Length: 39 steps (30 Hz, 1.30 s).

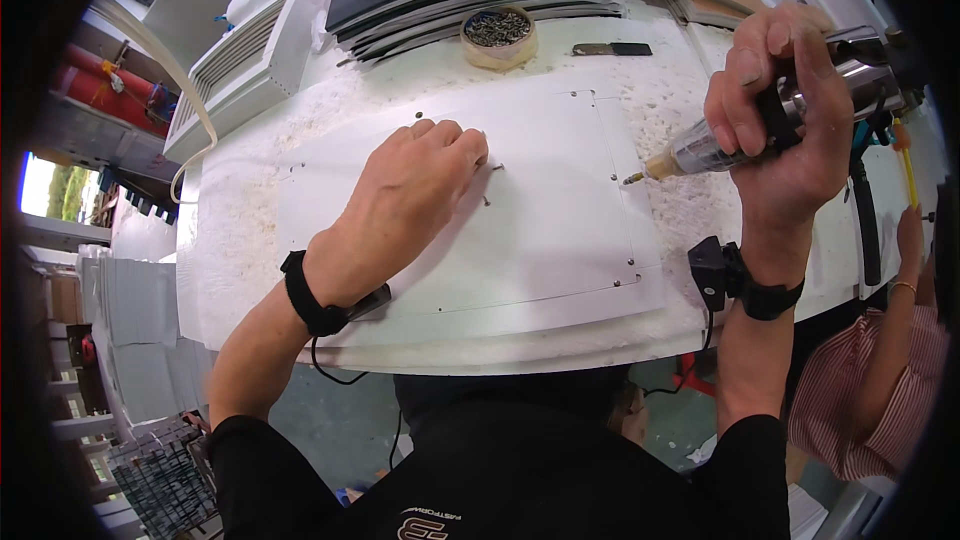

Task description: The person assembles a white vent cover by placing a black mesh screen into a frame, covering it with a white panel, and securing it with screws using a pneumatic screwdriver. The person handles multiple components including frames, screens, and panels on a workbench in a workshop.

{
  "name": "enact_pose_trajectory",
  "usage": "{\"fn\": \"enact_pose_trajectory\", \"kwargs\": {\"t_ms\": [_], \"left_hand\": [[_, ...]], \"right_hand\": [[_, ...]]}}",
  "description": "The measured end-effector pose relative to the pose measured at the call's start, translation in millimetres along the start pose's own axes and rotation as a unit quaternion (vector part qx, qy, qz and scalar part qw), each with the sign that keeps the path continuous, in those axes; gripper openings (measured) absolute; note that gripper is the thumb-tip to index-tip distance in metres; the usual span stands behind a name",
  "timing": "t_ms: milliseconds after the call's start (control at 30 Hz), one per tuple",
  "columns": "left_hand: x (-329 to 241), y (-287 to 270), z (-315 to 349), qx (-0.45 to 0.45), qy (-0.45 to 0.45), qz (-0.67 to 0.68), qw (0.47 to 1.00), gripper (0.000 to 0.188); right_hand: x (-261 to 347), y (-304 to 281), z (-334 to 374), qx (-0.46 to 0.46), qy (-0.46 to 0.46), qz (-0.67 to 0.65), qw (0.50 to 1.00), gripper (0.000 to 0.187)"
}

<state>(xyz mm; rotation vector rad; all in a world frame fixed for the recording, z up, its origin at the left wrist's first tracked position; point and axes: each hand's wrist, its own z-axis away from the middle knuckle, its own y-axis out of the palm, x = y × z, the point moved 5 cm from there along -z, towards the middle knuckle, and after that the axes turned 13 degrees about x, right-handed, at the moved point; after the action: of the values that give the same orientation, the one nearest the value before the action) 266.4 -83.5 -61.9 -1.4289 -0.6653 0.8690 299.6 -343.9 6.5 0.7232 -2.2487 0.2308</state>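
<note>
Fingertips of the left hand pinch a small screw against the white metal panel; right hand wraps the powered screwdriver, whose bit could skid if misaligned.

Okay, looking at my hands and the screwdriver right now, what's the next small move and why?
Probably swing the power screwdriver in your right hand left to the small screw by your left hand fingertips on the white panel; its tip hangs off to the right.
</note>
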Motion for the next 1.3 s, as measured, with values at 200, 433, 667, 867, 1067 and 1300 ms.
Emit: {"fn": "enact_pose_trajectory", "kwargs": {"t_ms": [200, 433, 667, 867, 1067, 1300], "left_hand": [[9, 4, 2, -0.027, -0.017, 0.039, 0.999, 0.016], [-8, -4, 3, -0.058, 0.031, 0.085, 0.994, 0.02], [-10, 3, 1, -0.02, 0.067, 0.052, 0.996, 0.02], [-9, 0, 5, -0.008, 0.08, 0.077, 0.994, 0.018], [-13, -1, 4, 0.031, 0.086, 0.034, 0.995, 0.016], [-18, -1, -2, 0.052, 0.089, -0.063, 0.993, 0.015]], "right_hand": [[-3, 2, -2, 0.012, -0.001, -0.017, 1.0, 0.027], [-2, 4, 0, 0.011, 0.0, 0.008, 1.0, 0.027], [-2, 4, 0, 0.02, -0.002, -0.002, 1.0, 0.027], [-3, 3, 1, 0.028, 0.0, -0.008, 1.0, 0.027], [-3, 2, 1, 0.029, -0.006, -0.009, 1.0, 0.027], [-2, 4, 1, 0.022, -0.005, -0.002, 1.0, 0.027]]}}
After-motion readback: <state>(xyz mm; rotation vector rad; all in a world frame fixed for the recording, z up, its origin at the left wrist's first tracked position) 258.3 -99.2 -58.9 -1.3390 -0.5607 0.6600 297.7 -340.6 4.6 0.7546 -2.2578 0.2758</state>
